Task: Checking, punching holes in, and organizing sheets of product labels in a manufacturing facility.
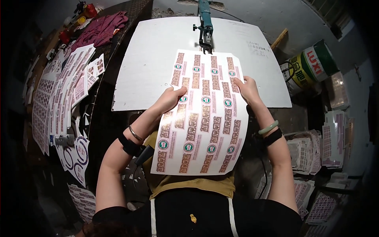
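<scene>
A large white printed sheet (pixel 199 106) with rows of brown lettering and green round emblems is held up between my hands. My left hand (pixel 173 98) grips its left edge, thumb lying on the printed face. On the opposite edge my right hand (pixel 246 91) pinches the sheet in the same way; the fingers behind it are hidden. The far edge of the sheet reaches the foot of a green power-tool-like machine (pixel 205 29), whose dark metal end stands over a white board (pixel 138 67). The lower part of the sheet hangs over my lap.
On the left, a dark table (pixel 114 47) carries a maroon cloth (pixel 100 29) and overlapping printed sheets (pixel 63 91). A green and yellow bucket (pixel 312 65) lies to the right of the board. Stacks of printed sheets (pixel 304 152) lie at the lower right.
</scene>
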A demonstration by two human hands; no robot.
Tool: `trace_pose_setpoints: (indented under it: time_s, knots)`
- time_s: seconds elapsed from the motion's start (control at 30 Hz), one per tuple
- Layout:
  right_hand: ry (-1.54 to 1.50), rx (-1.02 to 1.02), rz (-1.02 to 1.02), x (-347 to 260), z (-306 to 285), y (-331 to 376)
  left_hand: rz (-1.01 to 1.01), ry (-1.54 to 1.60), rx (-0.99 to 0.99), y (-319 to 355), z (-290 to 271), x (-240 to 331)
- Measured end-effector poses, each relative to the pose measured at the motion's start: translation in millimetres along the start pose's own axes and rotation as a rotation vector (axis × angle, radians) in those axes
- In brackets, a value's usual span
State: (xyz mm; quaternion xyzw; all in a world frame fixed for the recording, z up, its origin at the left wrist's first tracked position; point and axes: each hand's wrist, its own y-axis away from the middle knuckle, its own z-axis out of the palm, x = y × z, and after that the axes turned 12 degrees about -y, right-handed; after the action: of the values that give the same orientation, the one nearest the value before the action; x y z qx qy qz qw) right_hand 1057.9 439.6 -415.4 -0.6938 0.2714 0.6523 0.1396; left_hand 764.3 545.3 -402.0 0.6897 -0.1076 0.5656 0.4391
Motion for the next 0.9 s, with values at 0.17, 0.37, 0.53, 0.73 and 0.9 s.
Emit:
trace_pose_setpoints:
  time_s: [0.17, 0.37, 0.53, 0.73, 0.9]
  knots:
    - [0.042, -0.013, -0.022, 0.1, -3.0, -2.0, 0.018, -0.013, 0.022, -1.2, 4.7, 1.1]
    - [0.04, -0.018, -0.021, 2.8, -5.4, -4.1, -0.04, -0.039, -0.011, 4.7, 7.5, 6.6]
    - [0.027, -0.018, -0.03, 0.2, -2.1, -1.3, -0.058, 0.026, -0.026, 11.0, 8.3, 10.4]
    - [0.005, -0.034, -0.053, 9.3, -2.2, -6.5, -0.005, -0.046, -0.048, -4.0, -1.4, -10.1]
    - [0.008, -0.034, -0.063, 14.0, -8.5, -13.1, 0.008, 0.043, -0.09, -6.0, 5.4, -7.4]
